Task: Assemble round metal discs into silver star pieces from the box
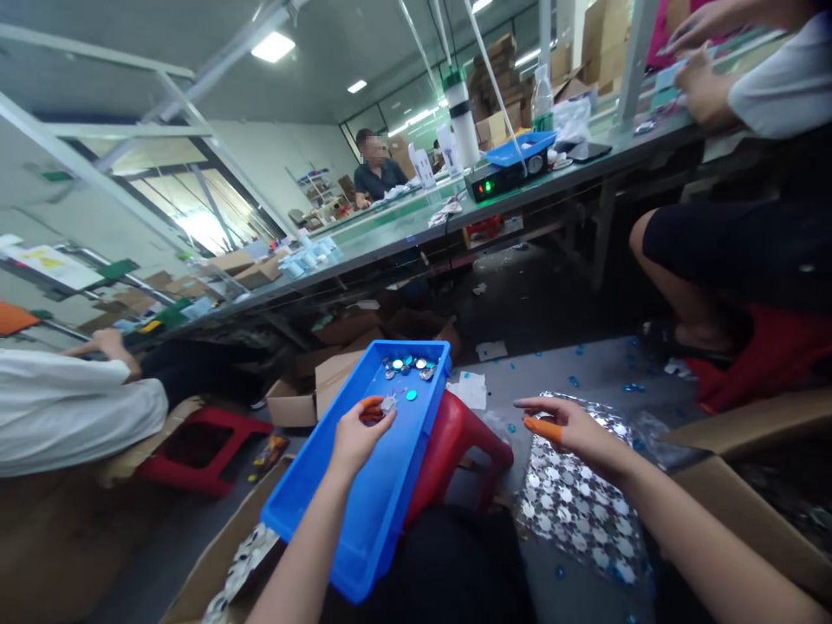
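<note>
- Firstly, locate the workpiece: the small pale part (388,405) is at the fingertips of my left hand (354,440), above the blue tray (383,472).
- Left fingers: thumb and forefinger pinch that part; its exact outline is too small to tell.
- Right fingers: on my right hand (578,429) they are spread, with nothing visible between them, above the sheet of silvery parts (578,503).
- Pressure: I judge a light pinch at the edge best, as a thin piece could bend or flick away.
- Height: working low over the tray seems sound; a dropped piece would then land inside its walls, not among the blue bits (633,387) on the grey floor (542,368).
- Orange finger cots (543,430): thin, rubbery-looking sleeves; these should add friction on slick surfaces.
- Tray: smooth moulded plastic, long and rectangular, raised walls, apparently supported by the red stool (445,442).
- Discs (409,364): round, button-like, teal or silvery, loosely grouped at the tray's far end; one teal disc (412,395) lies apart, near my left fingertips.
- Sheet: flat and mirror-bright, with repeated lobed shapes, apparently under clear film.
- Carton (721,490): brown card, right of the sheet; contents too dark to identify.
</note>
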`<action>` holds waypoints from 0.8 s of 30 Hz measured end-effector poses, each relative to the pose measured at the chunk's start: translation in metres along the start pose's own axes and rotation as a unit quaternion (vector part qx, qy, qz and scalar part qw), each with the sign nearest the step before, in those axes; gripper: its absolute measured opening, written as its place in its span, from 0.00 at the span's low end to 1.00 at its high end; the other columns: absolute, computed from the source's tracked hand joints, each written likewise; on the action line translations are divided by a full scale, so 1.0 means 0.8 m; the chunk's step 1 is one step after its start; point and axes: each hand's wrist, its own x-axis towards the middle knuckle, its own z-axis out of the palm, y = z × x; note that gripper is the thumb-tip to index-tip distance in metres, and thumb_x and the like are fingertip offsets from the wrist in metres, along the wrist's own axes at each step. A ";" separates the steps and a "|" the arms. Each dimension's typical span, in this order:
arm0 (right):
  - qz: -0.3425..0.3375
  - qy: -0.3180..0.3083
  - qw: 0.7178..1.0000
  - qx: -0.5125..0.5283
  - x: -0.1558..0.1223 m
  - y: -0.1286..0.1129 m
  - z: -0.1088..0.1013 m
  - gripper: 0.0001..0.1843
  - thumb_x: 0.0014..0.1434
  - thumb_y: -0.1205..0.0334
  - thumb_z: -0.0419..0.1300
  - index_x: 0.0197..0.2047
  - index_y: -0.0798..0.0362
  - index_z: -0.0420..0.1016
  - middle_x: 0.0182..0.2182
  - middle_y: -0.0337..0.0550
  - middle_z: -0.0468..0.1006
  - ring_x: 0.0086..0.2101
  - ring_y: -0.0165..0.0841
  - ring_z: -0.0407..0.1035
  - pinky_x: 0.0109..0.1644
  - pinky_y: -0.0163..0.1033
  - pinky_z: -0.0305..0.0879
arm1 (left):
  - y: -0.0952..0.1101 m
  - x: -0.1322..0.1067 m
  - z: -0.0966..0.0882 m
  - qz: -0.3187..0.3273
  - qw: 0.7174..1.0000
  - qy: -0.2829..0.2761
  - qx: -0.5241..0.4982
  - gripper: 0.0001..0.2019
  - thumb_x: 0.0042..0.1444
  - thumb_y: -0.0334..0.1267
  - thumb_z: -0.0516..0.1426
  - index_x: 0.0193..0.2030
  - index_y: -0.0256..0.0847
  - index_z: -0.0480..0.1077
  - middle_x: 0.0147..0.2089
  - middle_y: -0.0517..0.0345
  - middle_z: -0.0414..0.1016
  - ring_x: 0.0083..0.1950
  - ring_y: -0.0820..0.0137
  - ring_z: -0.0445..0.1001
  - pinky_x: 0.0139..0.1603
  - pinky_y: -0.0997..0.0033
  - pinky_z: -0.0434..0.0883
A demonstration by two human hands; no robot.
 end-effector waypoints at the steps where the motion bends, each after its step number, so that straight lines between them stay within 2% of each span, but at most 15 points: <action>1: 0.000 0.002 1.000 0.000 0.001 0.001 -0.001 0.30 0.53 0.45 0.70 0.56 0.49 0.78 0.47 0.51 0.77 0.26 0.26 0.59 0.25 0.33 0.48 | -0.021 0.005 -0.005 -0.012 1.000 -0.007 0.013 0.30 0.44 0.56 0.65 0.46 0.32 0.74 0.37 0.47 0.79 0.41 0.58 0.79 0.46 0.57 0.78; 3: 0.000 0.001 1.000 0.001 0.001 0.002 -0.002 0.30 0.52 0.45 0.71 0.56 0.50 0.79 0.46 0.51 0.77 0.26 0.26 0.60 0.26 0.34 0.48 | -0.051 0.009 -0.010 -0.021 0.998 -0.031 0.044 0.29 0.37 0.56 0.68 0.39 0.33 0.76 0.36 0.46 0.79 0.41 0.54 0.79 0.46 0.54 0.77; 5: 0.000 0.002 1.000 0.005 0.001 0.002 -0.002 0.30 0.52 0.45 0.71 0.55 0.51 0.79 0.44 0.51 0.78 0.26 0.26 0.59 0.26 0.33 0.48 | -0.065 0.009 -0.008 -0.016 0.996 -0.049 0.076 0.27 0.28 0.53 0.71 0.34 0.36 0.76 0.40 0.45 0.79 0.46 0.48 0.78 0.51 0.50 0.75; 6: 0.000 0.003 1.000 0.007 0.001 0.003 -0.002 0.30 0.52 0.45 0.71 0.55 0.51 0.79 0.43 0.50 0.78 0.26 0.26 0.59 0.26 0.33 0.47 | -0.067 0.011 -0.006 -0.010 0.995 -0.052 0.089 0.27 0.28 0.52 0.71 0.35 0.37 0.77 0.43 0.45 0.79 0.50 0.47 0.76 0.54 0.50 0.73; 8: 0.000 0.007 1.000 0.011 0.002 0.003 -0.002 0.30 0.52 0.45 0.71 0.55 0.51 0.79 0.42 0.50 0.78 0.26 0.26 0.58 0.26 0.33 0.46 | -0.063 0.020 0.002 0.005 0.993 -0.053 0.103 0.26 0.38 0.54 0.67 0.41 0.38 0.77 0.48 0.45 0.78 0.53 0.49 0.75 0.57 0.51 0.71; 10: 0.000 0.008 1.000 0.013 0.004 0.004 -0.002 0.30 0.52 0.45 0.70 0.54 0.52 0.79 0.42 0.50 0.78 0.25 0.25 0.58 0.26 0.33 0.46 | -0.055 0.037 0.017 0.020 0.992 -0.055 0.109 0.25 0.50 0.53 0.61 0.49 0.37 0.75 0.50 0.44 0.77 0.52 0.53 0.75 0.56 0.54 0.72; 11: 0.000 0.009 1.000 0.013 0.005 0.005 -0.002 0.30 0.52 0.45 0.70 0.54 0.52 0.79 0.42 0.50 0.78 0.25 0.25 0.58 0.26 0.33 0.46 | -0.050 0.046 0.027 0.029 0.992 -0.056 0.111 0.25 0.53 0.52 0.59 0.52 0.36 0.74 0.51 0.43 0.77 0.51 0.54 0.75 0.56 0.55 0.71; 15: 0.003 0.011 1.000 0.013 0.009 0.009 -0.003 0.30 0.53 0.45 0.70 0.54 0.53 0.79 0.43 0.50 0.77 0.25 0.24 0.57 0.25 0.32 0.45 | -0.043 0.074 0.073 0.061 0.990 -0.059 0.114 0.26 0.52 0.45 0.62 0.56 0.35 0.72 0.54 0.42 0.75 0.57 0.51 0.71 0.63 0.55 0.64; 19: 0.003 0.008 1.000 0.021 0.013 0.014 -0.005 0.31 0.52 0.44 0.70 0.54 0.53 0.79 0.44 0.49 0.76 0.25 0.24 0.56 0.25 0.32 0.45 | -0.046 0.081 0.098 0.062 0.994 -0.043 0.084 0.20 0.49 0.38 0.62 0.50 0.36 0.76 0.50 0.43 0.77 0.57 0.49 0.70 0.66 0.50 0.60; 24: 0.015 0.008 0.999 0.037 0.016 0.016 -0.005 0.31 0.51 0.44 0.71 0.54 0.53 0.79 0.37 0.46 0.76 0.25 0.23 0.54 0.24 0.31 0.43 | -0.037 0.088 0.088 0.022 1.000 0.005 -0.008 0.20 0.42 0.37 0.66 0.45 0.37 0.76 0.36 0.51 0.77 0.44 0.54 0.74 0.59 0.49 0.67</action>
